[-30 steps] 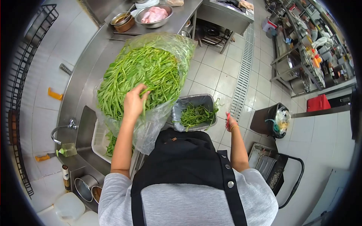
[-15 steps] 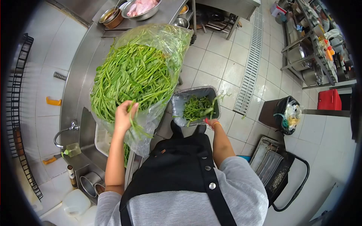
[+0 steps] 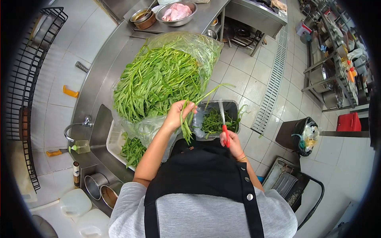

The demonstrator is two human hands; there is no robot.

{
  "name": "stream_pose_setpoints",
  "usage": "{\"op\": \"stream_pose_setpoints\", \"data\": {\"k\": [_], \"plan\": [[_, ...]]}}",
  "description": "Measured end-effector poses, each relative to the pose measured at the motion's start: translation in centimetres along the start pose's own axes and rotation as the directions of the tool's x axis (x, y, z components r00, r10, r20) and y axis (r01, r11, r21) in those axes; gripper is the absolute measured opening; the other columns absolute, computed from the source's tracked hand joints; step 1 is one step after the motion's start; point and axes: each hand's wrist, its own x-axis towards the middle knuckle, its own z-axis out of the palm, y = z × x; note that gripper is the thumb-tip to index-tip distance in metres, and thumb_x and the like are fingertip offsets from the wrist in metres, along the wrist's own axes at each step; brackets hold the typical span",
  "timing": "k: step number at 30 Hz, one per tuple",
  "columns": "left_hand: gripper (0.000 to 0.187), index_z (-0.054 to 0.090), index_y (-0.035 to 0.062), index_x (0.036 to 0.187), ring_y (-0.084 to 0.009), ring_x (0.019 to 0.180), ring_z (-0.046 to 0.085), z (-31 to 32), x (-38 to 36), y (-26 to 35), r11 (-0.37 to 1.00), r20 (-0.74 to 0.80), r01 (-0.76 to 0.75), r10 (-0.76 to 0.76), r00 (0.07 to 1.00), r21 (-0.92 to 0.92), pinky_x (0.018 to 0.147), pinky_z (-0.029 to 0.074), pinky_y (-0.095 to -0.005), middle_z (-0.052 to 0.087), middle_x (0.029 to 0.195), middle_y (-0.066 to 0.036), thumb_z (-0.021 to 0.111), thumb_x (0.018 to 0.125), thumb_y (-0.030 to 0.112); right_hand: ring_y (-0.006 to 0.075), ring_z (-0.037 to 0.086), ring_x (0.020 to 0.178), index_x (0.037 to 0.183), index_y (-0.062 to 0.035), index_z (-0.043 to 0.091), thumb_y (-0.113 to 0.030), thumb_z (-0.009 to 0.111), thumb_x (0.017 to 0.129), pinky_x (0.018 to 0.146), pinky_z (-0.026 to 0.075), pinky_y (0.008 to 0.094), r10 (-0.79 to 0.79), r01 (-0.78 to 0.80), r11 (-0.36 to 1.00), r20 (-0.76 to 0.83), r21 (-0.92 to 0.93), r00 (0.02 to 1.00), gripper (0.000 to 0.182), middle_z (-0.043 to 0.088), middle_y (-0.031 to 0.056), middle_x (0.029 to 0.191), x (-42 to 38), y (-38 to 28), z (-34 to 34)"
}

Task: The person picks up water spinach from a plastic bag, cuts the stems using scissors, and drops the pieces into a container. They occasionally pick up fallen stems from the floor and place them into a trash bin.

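A few long green stems of leafy vegetable (image 3: 186, 125) are pinched in my left hand (image 3: 178, 115), their leaves hanging down and the stems pointing up to the right. My right hand (image 3: 234, 143) grips red-handled scissors (image 3: 224, 133), the grey blades pointing up and away from me. Just beyond both hands stands a bag-lined bin (image 3: 239, 123) with cut green pieces (image 3: 214, 122) in it. At the left, a large clear plastic bag (image 3: 210, 45) holds a heap of the same leafy greens (image 3: 160, 81). A white basket (image 3: 112, 144) in the sink holds more greens (image 3: 133, 150).
A faucet (image 3: 77, 126) and soap bottle (image 3: 82, 146) are by the sink. A steel bowl of raw meat (image 3: 177, 22) sits on the counter at the back. On the right stand a trash bin (image 3: 289, 134) and a black cart (image 3: 291, 194); a floor drain grate (image 3: 274, 81) runs beyond.
My left hand has moved away from the heap toward the bin with the stems. My right hand has risen from the bin and come nearer, the scissors now pointing up. The view has shifted left.
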Motion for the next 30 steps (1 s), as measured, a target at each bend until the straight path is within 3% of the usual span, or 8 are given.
{"op": "stream_pose_setpoints", "data": {"k": [2,4,14,16,20,23,25,30], "plan": [[0.022,0.061,0.0018,0.086,-0.0088,0.075,0.055,0.3,0.5,-0.8,0.997,0.036,-0.077,0.078,0.996,-0.015,0.072,0.043,-0.0238,0.063,0.078,-0.003,0.053,0.09,0.022,0.005,0.046,0.053,0.08,-0.0053,0.056,-0.026,0.056,0.089,0.051,0.038,0.0195,0.077,-0.04,0.986,0.232,-0.16,0.97,0.023,0.05,-0.0022,0.061,-0.8,-1.7,0.6],[0.021,0.06,0.0013,0.086,-0.0107,0.082,0.056,0.6,0.5,-0.5,0.999,0.111,-0.045,0.048,0.993,-0.027,0.08,0.042,-0.0258,0.063,0.081,-0.005,0.053,0.09,0.02,0.0052,0.047,0.054,0.08,-0.0044,0.055,-0.025,0.057,0.088,0.052,0.038,0.0197,0.105,-0.075,0.989,0.251,-0.126,0.962,0.022,0.05,-0.0016,0.063,-1.3,-2.5,1.2],[0.02,0.063,0.0026,0.085,-0.0082,0.061,0.051,2.1,0.5,-2.8,0.984,0.331,0.021,-0.079,0.94,0.174,0.057,0.042,-0.0259,0.058,0.067,0.0,0.058,0.087,0.022,0.0061,0.046,0.05,0.07,-0.0062,0.052,-0.03,0.057,0.088,0.047,0.035,0.0199,0.135,-0.124,0.989,0.174,-0.075,0.975,0.031,0.048,-0.0018,0.06,-1.1,-0.9,1.8],[0.021,0.062,0.0019,0.085,-0.0099,0.057,0.05,1.8,0.3,-4.0,0.899,0.249,-0.073,-0.041,0.968,0.431,0.054,0.041,-0.0278,0.055,0.062,-0.002,0.059,0.086,0.023,0.0063,0.045,0.047,0.069,-0.0067,0.052,-0.032,0.058,0.088,0.045,0.034,0.02,0.175,-0.155,0.975,0.119,-0.16,0.977,0.032,0.048,-0.0022,0.058,-1.1,0.4,1.5],[0.026,0.055,0.0014,0.079,-0.0127,0.055,0.045,-1.3,-3.0,-3.3,0.885,0.163,-0.141,0.075,0.984,0.443,0.052,0.039,-0.0308,0.051,0.058,-0.004,0.058,0.086,0.026,0.0082,0.047,0.043,0.068,-0.0062,0.054,-0.047,0.062,0.081,0.04,0.036,0.0207,0.307,-0.328,0.917,-0.122,-0.227,0.944,0.044,0.05,-0.0008,0.056,-0.4,2.7,-0.4],[0.026,0.053,0.0022,0.087,-0.0141,0.07,0.047,-7.3,-6.9,-2.0,0.901,0.099,-0.114,0.079,0.992,0.419,0.063,0.04,-0.03,0.051,0.074,-0.006,0.054,0.089,0.028,0.0116,0.048,0.041,0.067,-0.0053,0.052,-0.057,0.062,0.075,0.038,0.037,0.0237,0.407,-0.502,0.786,-0.308,-0.362,0.86,0.054,0.05,0.002,0.056,0.5,4.9,-2.6],[0.027,0.053,0.003,0.092,-0.0237,0.076,0.052,-11.8,-10.1,-0.1,0.885,-0.042,-0.038,0.065,0.997,0.464,0.069,0.043,-0.0342,0.053,0.082,-0.013,0.053,0.089,0.03,0.0112,0.05,0.042,0.067,-0.0047,0.054,-0.06,0.061,0.074,0.038,0.039,0.0231,0.416,-0.535,0.729,-0.346,-0.426,0.841,0.056,0.052,0.0025,0.057,1.2,6.4,-3.9],[0.027,0.054,0.004,0.1,-0.016,0.077,0.052,-21.5,-16.8,-0.8,0.894,-0.583,0.264,-0.004,0.812,0.361,0.072,0.043,-0.0318,0.057,0.084,-0.005,0.049,0.092,0.029,0.0133,0.052,0.042,0.067,-0.0009,0.055,-0.061,0.062,0.071,0.038,0.04,0.0255,0.389,-0.607,0.646,-0.484,-0.462,0.783,0.061,0.052,0.0052,0.058,1.6,10.3,-7.5]]}}
